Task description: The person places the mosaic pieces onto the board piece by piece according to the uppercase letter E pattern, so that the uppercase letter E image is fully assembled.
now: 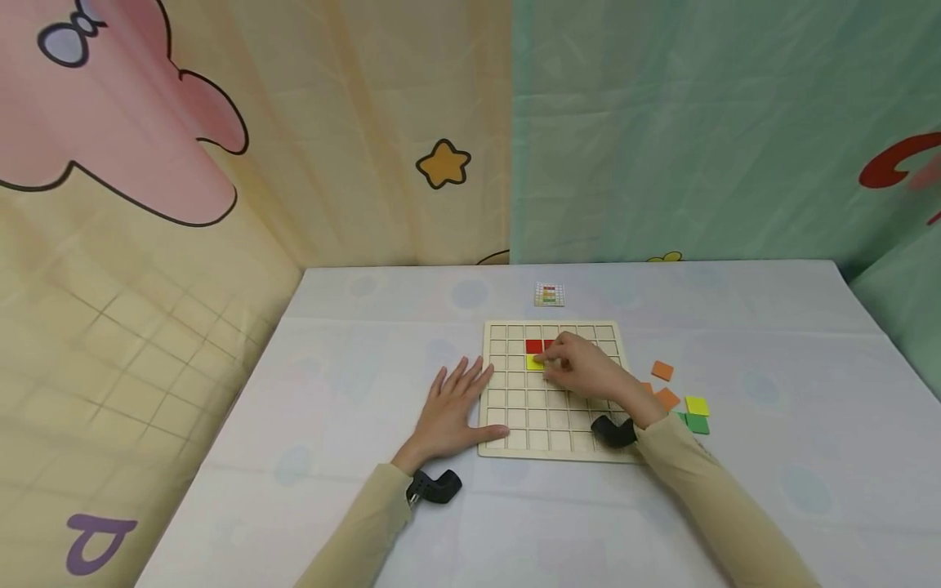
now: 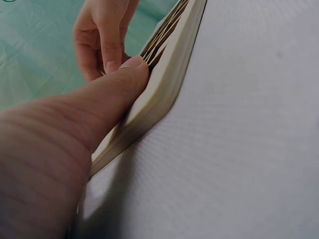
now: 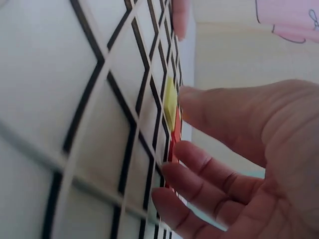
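Note:
A pale wooden grid board (image 1: 518, 441) lies on the table. Two red tiles (image 1: 533, 346) sit in its upper part, with a yellow tile (image 1: 534, 362) in the row just below. My right hand (image 1: 584, 367) is bent over the board, its thumb and curled fingertips at the yellow tile. In the right wrist view the thumb (image 3: 224, 107) meets the yellow tile (image 3: 170, 104), and other fingers curl close to the red. My left hand (image 1: 450, 412) rests with fingers spread, touching the board's left edge; its thumb (image 2: 117, 82) lies over the rim.
Right of the board lie several loose tiles: orange ones (image 1: 662, 371), a yellow one (image 1: 697, 406) and a green one (image 1: 697, 424), some partly behind the right arm. A small pattern card (image 1: 549, 295) lies beyond the board. Curtains (image 1: 662, 147) hang behind the table.

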Available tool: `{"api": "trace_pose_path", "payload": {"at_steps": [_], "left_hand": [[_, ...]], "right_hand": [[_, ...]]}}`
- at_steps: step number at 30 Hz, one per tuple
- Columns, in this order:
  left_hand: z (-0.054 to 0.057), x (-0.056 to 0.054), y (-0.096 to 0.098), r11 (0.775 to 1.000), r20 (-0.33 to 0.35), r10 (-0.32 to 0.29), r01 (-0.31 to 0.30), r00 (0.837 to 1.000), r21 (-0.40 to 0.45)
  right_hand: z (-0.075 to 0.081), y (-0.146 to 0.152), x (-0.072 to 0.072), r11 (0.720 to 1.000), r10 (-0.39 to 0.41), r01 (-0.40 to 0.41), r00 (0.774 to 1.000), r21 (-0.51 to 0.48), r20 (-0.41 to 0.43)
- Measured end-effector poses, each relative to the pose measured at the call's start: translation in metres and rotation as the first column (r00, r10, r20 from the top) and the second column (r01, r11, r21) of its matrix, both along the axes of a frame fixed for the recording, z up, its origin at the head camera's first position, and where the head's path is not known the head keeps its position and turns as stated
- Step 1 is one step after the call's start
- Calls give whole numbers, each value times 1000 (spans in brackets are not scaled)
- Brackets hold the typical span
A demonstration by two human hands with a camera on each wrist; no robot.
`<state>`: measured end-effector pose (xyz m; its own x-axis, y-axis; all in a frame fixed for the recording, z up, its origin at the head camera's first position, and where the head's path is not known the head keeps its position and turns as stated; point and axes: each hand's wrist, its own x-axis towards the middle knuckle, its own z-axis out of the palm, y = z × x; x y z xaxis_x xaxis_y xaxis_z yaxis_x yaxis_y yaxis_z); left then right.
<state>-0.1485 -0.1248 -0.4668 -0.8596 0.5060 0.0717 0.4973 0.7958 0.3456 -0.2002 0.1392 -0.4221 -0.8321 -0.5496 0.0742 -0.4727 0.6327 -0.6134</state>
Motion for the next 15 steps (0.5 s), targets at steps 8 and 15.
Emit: {"api": "trace_pose_path", "payload": {"at_steps": [8, 15], "left_hand": [[0, 0, 0, 1000, -3, 2, -2, 1000, -1], [-1, 0, 0, 1000, 3, 6, -6, 1000, -7]], "right_hand": [[4, 49, 8, 994, -91, 89, 995, -64, -35], [11, 93, 17, 958, -282, 282, 959, 60, -1]]}}
